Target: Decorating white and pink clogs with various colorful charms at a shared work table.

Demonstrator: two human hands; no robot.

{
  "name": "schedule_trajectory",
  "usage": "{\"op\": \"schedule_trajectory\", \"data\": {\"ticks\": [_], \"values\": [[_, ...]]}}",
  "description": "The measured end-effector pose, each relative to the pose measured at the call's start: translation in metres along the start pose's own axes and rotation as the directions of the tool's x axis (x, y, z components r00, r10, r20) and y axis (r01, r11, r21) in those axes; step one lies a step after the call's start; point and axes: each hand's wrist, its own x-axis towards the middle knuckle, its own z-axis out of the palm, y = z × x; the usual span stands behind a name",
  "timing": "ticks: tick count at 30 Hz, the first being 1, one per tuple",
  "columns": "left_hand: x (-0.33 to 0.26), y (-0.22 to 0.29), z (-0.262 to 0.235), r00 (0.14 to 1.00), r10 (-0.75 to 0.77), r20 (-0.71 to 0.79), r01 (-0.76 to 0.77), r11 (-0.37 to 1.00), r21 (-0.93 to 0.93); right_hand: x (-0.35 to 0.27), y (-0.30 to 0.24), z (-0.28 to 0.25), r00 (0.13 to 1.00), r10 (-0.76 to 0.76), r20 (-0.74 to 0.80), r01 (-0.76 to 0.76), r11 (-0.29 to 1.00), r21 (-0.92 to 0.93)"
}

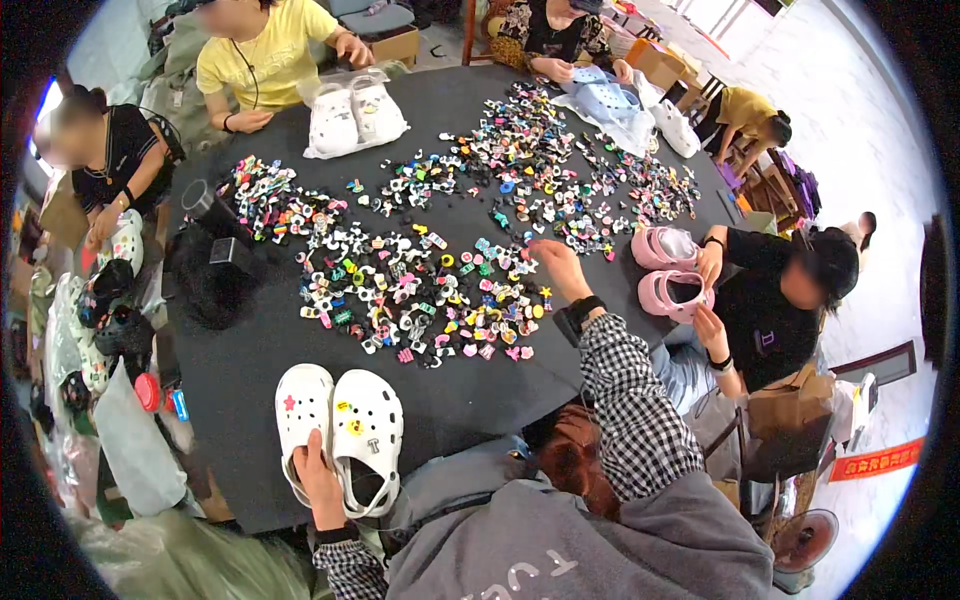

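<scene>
A pair of white clogs with holes lies on the black table in front of me. The left white clog [303, 400] bears a pink star charm. On the right white clog [368, 415] are yellow charms and a grey letter-shaped one. My left hand [318, 482] grips the left clog near its heel, at the inner side. My right hand [562, 270] reaches out over the right edge of the loose shoe charms [440, 290]. Its fingers are drawn together at the tips; whatever they hold is too small to make out.
The black table [480, 395] also carries a dark cylinder and box [215, 240]. Around it, people handle white clogs [355, 115], blue clogs [610, 100] and pink clogs [668, 270]. Plastic bags [140, 440] and a red lid [147, 392] sit at left.
</scene>
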Motion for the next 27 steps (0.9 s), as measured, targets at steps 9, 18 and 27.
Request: {"op": "schedule_trajectory", "data": {"ticks": [9, 18, 27], "values": [[-0.001, 0.025, 0.008, 0.952, -0.302, 0.037, 0.289, 0.86, -0.42, -0.016, 0.043, -0.027, 0.989, 0.146, -0.008, -0.145, 0.975, -0.169], [0.0, 0.025, 0.011, 0.953, -0.303, 0.024, 0.279, 0.839, -0.468, -0.023, 0.04, -0.014, 0.989, 0.151, 0.0, -0.144, 0.946, -0.29], [0.001, 0.021, 0.01, 0.954, -0.298, 0.035, 0.277, 0.827, -0.489, -0.017, 0.023, 0.0, 0.965, -0.215, -0.147, 0.129, 0.886, -0.445]]}}
